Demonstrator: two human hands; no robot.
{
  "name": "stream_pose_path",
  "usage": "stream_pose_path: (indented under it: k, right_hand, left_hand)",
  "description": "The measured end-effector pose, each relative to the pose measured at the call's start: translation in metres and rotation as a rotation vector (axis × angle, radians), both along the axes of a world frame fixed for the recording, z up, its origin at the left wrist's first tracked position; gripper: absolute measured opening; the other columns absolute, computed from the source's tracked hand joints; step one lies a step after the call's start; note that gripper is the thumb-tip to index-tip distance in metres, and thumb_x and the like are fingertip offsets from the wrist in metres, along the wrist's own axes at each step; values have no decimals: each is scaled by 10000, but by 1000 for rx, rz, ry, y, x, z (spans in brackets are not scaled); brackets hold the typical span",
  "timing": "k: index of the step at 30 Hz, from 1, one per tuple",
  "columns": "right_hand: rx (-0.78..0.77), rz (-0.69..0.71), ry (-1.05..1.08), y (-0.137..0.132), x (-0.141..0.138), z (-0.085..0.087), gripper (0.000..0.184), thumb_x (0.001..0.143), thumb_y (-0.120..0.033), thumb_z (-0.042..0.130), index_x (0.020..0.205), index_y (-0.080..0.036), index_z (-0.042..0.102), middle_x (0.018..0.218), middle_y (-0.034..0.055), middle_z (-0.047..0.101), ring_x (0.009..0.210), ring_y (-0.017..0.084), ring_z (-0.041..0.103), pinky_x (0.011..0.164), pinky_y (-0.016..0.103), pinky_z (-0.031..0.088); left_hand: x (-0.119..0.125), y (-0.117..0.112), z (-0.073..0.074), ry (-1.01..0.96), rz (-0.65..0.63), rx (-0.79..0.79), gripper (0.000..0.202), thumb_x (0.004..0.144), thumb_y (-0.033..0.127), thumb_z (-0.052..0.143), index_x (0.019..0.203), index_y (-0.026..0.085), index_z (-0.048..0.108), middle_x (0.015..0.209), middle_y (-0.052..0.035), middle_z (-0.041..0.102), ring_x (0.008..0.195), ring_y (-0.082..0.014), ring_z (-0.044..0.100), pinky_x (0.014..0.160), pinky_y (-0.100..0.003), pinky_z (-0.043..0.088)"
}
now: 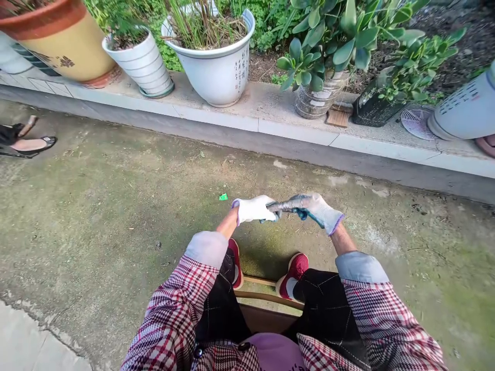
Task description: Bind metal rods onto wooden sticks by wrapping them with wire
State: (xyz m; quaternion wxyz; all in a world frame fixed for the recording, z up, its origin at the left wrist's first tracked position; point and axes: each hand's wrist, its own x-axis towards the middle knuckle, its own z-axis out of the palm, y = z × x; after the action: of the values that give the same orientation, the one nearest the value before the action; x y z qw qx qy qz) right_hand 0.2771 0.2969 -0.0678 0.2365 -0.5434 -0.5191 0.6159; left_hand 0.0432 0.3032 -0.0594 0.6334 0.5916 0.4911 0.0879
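Tool point(286, 206), slim and grey-silver, bridging the gap between two gloved hands, its long axis running side to side above the floor point(116, 206)! Left hand point(255, 208), fingers curled round one end; right hand point(315, 207), fingers closed over the other, equally near. How firmly? Can't tell, fingertips are partly hidden.
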Motion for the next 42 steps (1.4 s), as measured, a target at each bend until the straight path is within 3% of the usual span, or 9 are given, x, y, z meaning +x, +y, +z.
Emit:
stream_pose_path:
  k: [3, 8, 12, 16, 21, 25, 29, 35, 42]
  right_hand:
    - [-37, -61, 82, -5, -15, 3, 337, 657, -471, 764, 770, -155, 726, 681, 46, 710, 549, 140, 624, 508, 247, 506]
    - [-104, -54, 142, -11, -21, 8, 357, 676, -447, 789, 840, -139, 714, 652, 37, 692, 556, 123, 616, 479, 210, 473]
    - [-122, -38, 247, -13, -19, 8, 417, 744, -436, 752, 1030, -137, 695, 629, -7, 654, 511, 122, 591, 458, 229, 478]
    - [-141, -59, 352, -14, -17, 6, 711, 692, -365, 814, 1325, -149, 574, 765, 5, 716, 593, 155, 668, 583, 287, 560]
    - [-125, -98, 233, -12, -14, 8, 396, 701, -434, 790, 942, -129, 712, 655, -1, 652, 447, 84, 520, 423, 221, 435]
    - [-91, -186, 176, -8, -3, 12, 380, 718, -455, 750, 908, -127, 719, 520, -61, 495, 380, 47, 344, 337, 194, 216]
    - [-56, -272, 132, -2, 10, 13, 349, 715, -416, 742, 900, -122, 716, 483, -76, 437, 374, 47, 304, 335, 205, 175]
    - [-86, -229, 152, -1, 4, 12, 455, 632, -385, 835, 992, -141, 702, 731, 44, 721, 542, 139, 634, 509, 269, 534]
    - [12, -239, 249, -8, -28, 31, 446, 699, -390, 796, 1056, -143, 694, 719, 11, 707, 546, 122, 616, 478, 237, 497]
  left_hand:
    - [0, 5, 3, -127, 83, -15, 184, 807, 122, 700, 992, 127, 705, 795, 2, 636, 614, -89, 564, 528, -217, 505]
    - [1, 15, 4, -435, 520, -154, 400, 749, 132, 672, 1148, 109, 671, 649, 40, 569, 485, -71, 474, 451, -220, 451]
    - [-4, 18, 3, -638, 554, -221, 434, 714, 175, 714, 1140, 117, 658, 635, 64, 526, 470, -63, 442, 487, -245, 485]
    - [-15, 22, 5, -823, 665, -225, 375, 704, 205, 756, 1060, 175, 643, 632, 82, 487, 464, -48, 413, 488, -215, 451]
    - [-36, 34, 13, -942, 916, -201, 217, 770, 186, 729, 929, 212, 582, 661, 77, 513, 486, -45, 444, 511, -202, 435]
    - [-49, 40, 13, -951, 1061, -167, 174, 776, 155, 691, 869, 214, 556, 683, 63, 570, 549, -64, 535, 601, -223, 505]
    - [-54, 41, 11, -905, 1101, -81, 219, 723, 177, 722, 859, 217, 555, 709, 65, 601, 599, -69, 589, 667, -233, 537]
    - [-47, 37, 13, -816, 991, -27, 312, 640, 201, 771, 849, 200, 539, 717, 57, 620, 594, -84, 604, 647, -257, 547]
    - [-17, 23, 14, -711, 765, -2, 324, 627, 233, 789, 871, 163, 588, 739, 16, 630, 627, -124, 621, 679, -341, 590]
